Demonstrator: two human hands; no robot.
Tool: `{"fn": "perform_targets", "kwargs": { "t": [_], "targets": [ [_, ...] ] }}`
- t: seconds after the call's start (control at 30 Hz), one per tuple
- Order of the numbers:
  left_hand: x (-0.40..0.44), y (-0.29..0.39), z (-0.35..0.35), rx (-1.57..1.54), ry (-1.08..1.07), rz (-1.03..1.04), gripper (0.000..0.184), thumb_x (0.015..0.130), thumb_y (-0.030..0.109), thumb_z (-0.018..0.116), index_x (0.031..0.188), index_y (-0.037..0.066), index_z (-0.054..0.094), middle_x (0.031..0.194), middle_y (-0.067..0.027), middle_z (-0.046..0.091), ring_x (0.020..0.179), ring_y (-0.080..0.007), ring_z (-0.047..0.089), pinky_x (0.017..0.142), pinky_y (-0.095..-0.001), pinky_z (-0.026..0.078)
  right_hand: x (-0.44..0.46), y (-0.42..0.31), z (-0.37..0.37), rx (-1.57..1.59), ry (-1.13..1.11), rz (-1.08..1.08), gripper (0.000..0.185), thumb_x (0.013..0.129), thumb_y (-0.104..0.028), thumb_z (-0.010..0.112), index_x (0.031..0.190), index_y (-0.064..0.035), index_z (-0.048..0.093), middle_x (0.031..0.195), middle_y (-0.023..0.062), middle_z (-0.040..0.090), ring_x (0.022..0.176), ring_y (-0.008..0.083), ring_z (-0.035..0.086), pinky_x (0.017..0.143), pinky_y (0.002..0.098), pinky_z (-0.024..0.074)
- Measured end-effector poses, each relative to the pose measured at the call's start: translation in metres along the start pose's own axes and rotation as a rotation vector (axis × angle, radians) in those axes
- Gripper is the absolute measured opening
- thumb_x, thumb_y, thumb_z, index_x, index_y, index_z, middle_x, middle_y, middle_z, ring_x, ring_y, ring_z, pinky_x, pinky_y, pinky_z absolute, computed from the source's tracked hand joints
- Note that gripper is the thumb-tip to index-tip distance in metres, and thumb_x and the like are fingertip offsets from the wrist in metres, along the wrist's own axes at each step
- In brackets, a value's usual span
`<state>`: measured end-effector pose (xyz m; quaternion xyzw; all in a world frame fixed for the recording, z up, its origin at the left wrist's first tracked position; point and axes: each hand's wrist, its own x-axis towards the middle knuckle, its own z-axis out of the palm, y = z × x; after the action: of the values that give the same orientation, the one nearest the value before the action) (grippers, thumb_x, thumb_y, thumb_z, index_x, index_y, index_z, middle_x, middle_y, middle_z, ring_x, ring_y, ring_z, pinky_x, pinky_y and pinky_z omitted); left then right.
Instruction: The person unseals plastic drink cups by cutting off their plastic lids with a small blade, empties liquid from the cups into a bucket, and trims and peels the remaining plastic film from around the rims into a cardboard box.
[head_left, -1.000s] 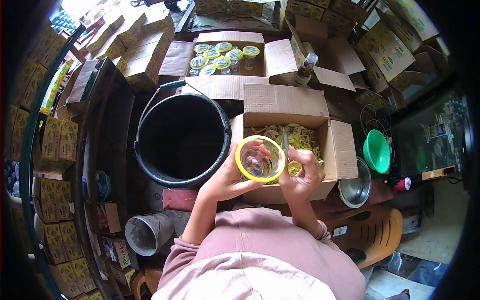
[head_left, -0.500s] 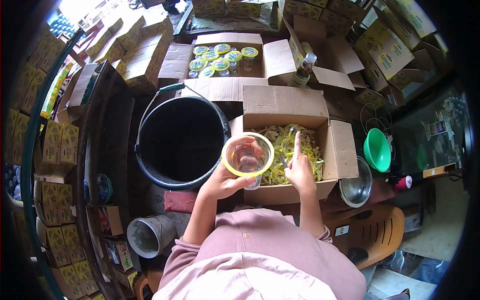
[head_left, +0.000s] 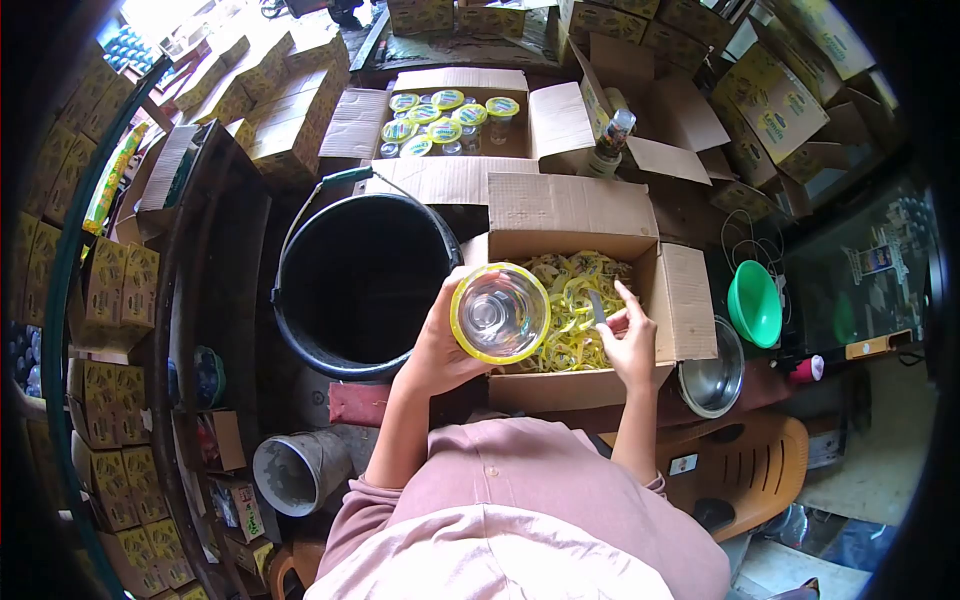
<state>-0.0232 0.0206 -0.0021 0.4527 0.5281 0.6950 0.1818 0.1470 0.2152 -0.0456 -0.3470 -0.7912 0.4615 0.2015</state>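
My left hand (head_left: 440, 345) is wrapped round a clear plastic cup (head_left: 488, 312) with a yellow rim, its open mouth turned toward me. In my right hand (head_left: 630, 340) is a small knife (head_left: 598, 307), its grey blade pointing up and away, with the index finger raised. The knife is apart from the cup, to its right. Below both hands stands an open cardboard box (head_left: 686, 300), filled with thin yellow and clear plastic strips (head_left: 570, 280). The knife's handle is hidden in my fingers.
A black bucket (head_left: 283, 320) stands left of the box. Behind, another carton (head_left: 455, 180) holds several yellow-lidded cups (head_left: 443, 130). At right are a green bowl (head_left: 755, 303), a metal basin (head_left: 715, 385) and an orange chair (head_left: 765, 460). A glass bottle (head_left: 607, 148) stands behind the box.
The cup has tipped so its mouth faces me more squarely. My right hand has moved right and slightly down, and the knife now shows more clearly, higher and farther from the cup.
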Motion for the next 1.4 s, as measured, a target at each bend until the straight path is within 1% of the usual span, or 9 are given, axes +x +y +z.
{"fn": "perform_targets", "kwargs": {
  "t": [0.13, 0.3, 0.43, 0.6, 0.77, 0.83, 0.93, 1.1, 1.4],
  "targets": [
    [0.003, 0.000, -0.006, -0.045, 0.054, 0.026, 0.077, 0.058, -0.001, 0.076, 0.123, 0.005, 0.035, 0.114, -0.0089, 0.047, 0.108, -0.0206, 0.048, 0.094, -0.0354, 0.038, -0.003, 0.011, -0.008, -0.005, 0.108, -0.021, 0.058, 0.068, 0.003, 0.066, 0.123, -0.0051, 0.047, 0.067, 0.0051, 0.059, 0.060, 0.0104, 0.057, 0.057, 0.0234, 0.0478],
    [0.002, -0.019, -0.035, -0.619, 0.566, -0.164, 0.043, 0.084, 0.009, 0.054, 0.123, 0.005, 0.037, 0.111, -0.0072, 0.049, 0.099, -0.0161, 0.051, 0.084, -0.0346, 0.046, -0.014, 0.043, -0.031, -0.066, 0.268, -0.053, 0.053, 0.068, 0.003, 0.066, 0.118, -0.0017, 0.050, 0.066, 0.0056, 0.060, 0.059, 0.0098, 0.057, 0.058, 0.0237, 0.0475],
    [-0.011, -0.042, -0.056, -1.036, 0.662, -0.278, 0.032, 0.087, 0.027, 0.053, 0.111, 0.007, 0.048, 0.100, -0.0095, 0.056, 0.096, -0.0215, 0.054, 0.084, -0.0413, 0.045, -0.025, 0.101, -0.051, -0.042, 0.370, 0.098, 0.050, 0.069, 0.002, 0.066, 0.116, -0.0004, 0.050, 0.070, 0.0063, 0.061, 0.061, 0.0097, 0.058, 0.060, 0.0229, 0.0483],
    [-0.024, -0.065, -0.072, -1.375, 0.644, -0.340, 0.041, 0.087, 0.037, 0.050, 0.105, 0.000, 0.050, 0.100, -0.0152, 0.057, 0.097, -0.0276, 0.054, 0.090, -0.0465, 0.041, -0.033, 0.159, -0.069, 0.075, 0.473, 0.238, 0.049, 0.072, 0.004, 0.064, 0.117, 0.0014, 0.048, 0.079, 0.0085, 0.062, 0.069, 0.0113, 0.058, 0.064, 0.0230, 0.0482],
    [-0.033, -0.085, -0.077, -1.313, 0.859, -0.430, 0.047, 0.089, 0.044, 0.040, 0.108, 0.002, 0.048, 0.099, -0.0151, 0.057, 0.095, -0.0300, 0.055, 0.092, -0.0467, 0.041, -0.040, 0.175, -0.075, 0.254, 0.587, 0.285, 0.047, 0.072, 0.006, 0.061, 0.116, 0.0052, 0.046, 0.080, 0.0109, 0.062, 0.070, 0.0129, 0.059, 0.064, 0.0245, 0.0492],
    [-0.036, -0.085, -0.080, -1.454, 0.660, -0.289, 0.046, 0.091, 0.042, 0.038, 0.109, 0.001, 0.047, 0.104, -0.0176, 0.055, 0.100, -0.0317, 0.052, 0.095, -0.0512, 0.037, -0.041, 0.196, -0.080, 0.173, 0.655, 0.233, 0.046, 0.072, 0.005, 0.061, 0.116, 0.0064, 0.046, 0.081, 0.0123, 0.063, 0.071, 0.0140, 0.060, 0.064, 0.0251, 0.0490],
    [-0.035, -0.082, -0.082, -1.666, 0.738, -0.316, 0.037, 0.091, 0.032, 0.037, 0.110, 0.001, 0.046, 0.110, -0.0185, 0.050, 0.104, -0.0333, 0.048, 0.097, -0.0573, 0.031, -0.043, 0.207, -0.082, 0.265, 0.730, 0.299, 0.046, 0.071, 0.004, 0.062, 0.114, 0.0060, 0.048, 0.083, 0.0124, 0.064, 0.069, 0.0141, 0.059, 0.063, 0.0250, 0.0487],
    [-0.036, -0.080, -0.081, -1.728, 0.819, -0.301, 0.035, 0.090, 0.026, 0.032, 0.101, -0.004, 0.046, 0.094, -0.0184, 0.049, 0.098, -0.0299, 0.048, 0.100, -0.0544, 0.027, -0.048, 0.198, -0.077, 0.338, 0.749, 0.268, 0.049, 0.069, 0.007, 0.064, 0.115, 0.0048, 0.047, 0.082, 0.0132, 0.063, 0.069, 0.0134, 0.059, 0.064, 0.0243, 0.0499],
    [-0.035, -0.074, -0.078, -1.666, 0.807, -0.264, 0.033, 0.089, 0.027, 0.036, 0.105, -0.002, 0.044, 0.095, -0.0175, 0.049, 0.097, -0.0281, 0.048, 0.096, -0.0514, 0.032, -0.050, 0.183, -0.071, 0.308, 0.789, 0.258, 0.053, 0.066, 0.008, 0.068, 0.115, 0.0043, 0.046, 0.081, 0.0111, 0.061, 0.068, 0.0131, 0.060, 0.062, 0.0234, 0.0502]
  ]
}}
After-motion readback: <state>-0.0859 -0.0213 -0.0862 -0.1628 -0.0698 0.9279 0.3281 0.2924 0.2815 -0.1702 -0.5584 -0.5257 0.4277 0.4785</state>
